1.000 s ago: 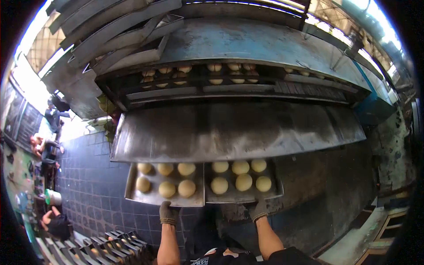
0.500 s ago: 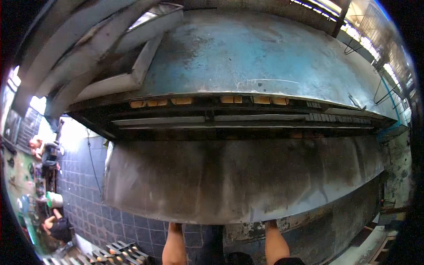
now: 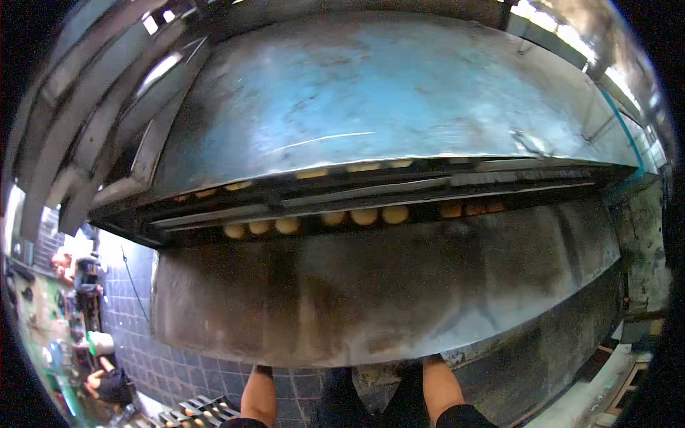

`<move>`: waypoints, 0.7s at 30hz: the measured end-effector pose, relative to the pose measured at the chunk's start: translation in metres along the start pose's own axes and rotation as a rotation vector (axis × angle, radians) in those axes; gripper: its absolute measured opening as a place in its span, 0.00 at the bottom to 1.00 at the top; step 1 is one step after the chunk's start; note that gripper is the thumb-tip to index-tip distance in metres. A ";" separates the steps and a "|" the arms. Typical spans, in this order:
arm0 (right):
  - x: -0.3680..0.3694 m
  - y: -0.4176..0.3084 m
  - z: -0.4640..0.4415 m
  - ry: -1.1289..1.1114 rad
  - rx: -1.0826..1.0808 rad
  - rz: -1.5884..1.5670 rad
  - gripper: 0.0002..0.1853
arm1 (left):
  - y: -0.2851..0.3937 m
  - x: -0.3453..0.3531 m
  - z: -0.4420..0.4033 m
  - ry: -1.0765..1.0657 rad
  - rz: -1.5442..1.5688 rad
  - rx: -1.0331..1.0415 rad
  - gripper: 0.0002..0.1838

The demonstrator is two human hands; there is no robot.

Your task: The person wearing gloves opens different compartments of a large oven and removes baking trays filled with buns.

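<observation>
A wide, soot-darkened metal flap [image 3: 371,292] spans the middle of the view, below the long opening of a large oven with a blue metal top [image 3: 335,93]. My left forearm [image 3: 258,396] reaches to the flap's near edge on the left, and my right forearm [image 3: 442,389] to the same edge further right. Both hands are hidden beneath that edge, so their fingers do not show. Pale round buns [image 3: 364,216] stand in a row inside the opening behind the flap. To their right are browner pieces [image 3: 474,207]. More bread shows in the upper slot.
At far left are a person in dark clothes [image 3: 110,385], another person [image 3: 85,274] and a white bucket [image 3: 102,343]. A slatted rack [image 3: 196,412] stands at lower left on the dark tiled floor [image 3: 185,371]. A pale ledge [image 3: 603,389] lies at lower right.
The view has shifted and tilted. The gap behind the flap looks wider, and the round buns there now show clearly. Both forearms remain at the flap's near edge.
</observation>
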State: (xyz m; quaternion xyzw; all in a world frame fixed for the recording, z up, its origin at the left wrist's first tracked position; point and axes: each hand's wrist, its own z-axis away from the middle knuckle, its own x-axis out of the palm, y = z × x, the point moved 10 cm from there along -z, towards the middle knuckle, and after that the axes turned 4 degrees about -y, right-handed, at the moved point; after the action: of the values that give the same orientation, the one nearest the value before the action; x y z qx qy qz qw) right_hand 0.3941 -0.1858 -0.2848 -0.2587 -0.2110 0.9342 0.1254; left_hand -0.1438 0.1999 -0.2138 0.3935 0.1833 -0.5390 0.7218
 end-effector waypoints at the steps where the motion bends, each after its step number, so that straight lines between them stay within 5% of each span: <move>1: -0.010 0.016 0.009 -0.037 -0.032 0.228 0.30 | 0.017 0.014 0.011 -0.016 -0.046 0.022 0.22; 4: -0.016 0.089 0.063 -0.268 -0.260 1.000 0.31 | 0.085 0.103 0.053 -0.172 -0.207 0.175 0.22; 6: -0.032 0.144 0.114 -0.412 -0.402 1.243 0.32 | 0.153 0.207 0.092 -0.389 -0.337 0.397 0.22; 9: -0.146 0.199 0.178 -0.493 -0.193 0.333 0.32 | 0.311 0.284 0.189 -0.288 -0.580 0.621 0.21; 11: -0.246 0.228 0.219 -0.326 -0.233 0.293 0.29 | 0.397 0.360 0.274 -0.117 -1.143 1.018 0.20; 12: -0.296 0.254 0.223 -0.261 -0.157 0.247 0.28 | 0.425 0.373 0.289 0.009 -0.766 0.966 0.21; 13: -0.345 0.282 0.229 -0.202 -0.079 0.203 0.28 | 0.442 0.415 0.276 -0.193 -0.435 0.759 0.22; 14: -0.375 0.338 0.197 -0.132 -0.330 0.572 0.28 | 0.454 0.456 0.263 -0.337 0.032 0.516 0.23; 15: -0.429 0.352 0.197 -0.143 -0.126 0.496 0.28 | 0.470 0.489 0.261 -0.354 0.405 0.291 0.24; 16: -0.485 0.359 0.194 -0.153 0.077 0.418 0.28 | 0.486 0.517 0.257 -0.369 0.549 0.167 0.24; 21: -0.699 0.367 0.073 0.286 0.004 -0.028 0.28 | 0.601 0.582 0.260 -0.320 0.685 0.006 0.23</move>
State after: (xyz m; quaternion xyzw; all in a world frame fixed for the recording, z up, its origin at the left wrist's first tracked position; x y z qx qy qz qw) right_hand 0.8920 -0.7725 -0.0953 -0.3860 -0.1926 0.8864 0.1680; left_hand 0.5738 -0.3025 -0.2299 0.3448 -0.0757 -0.3216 0.8786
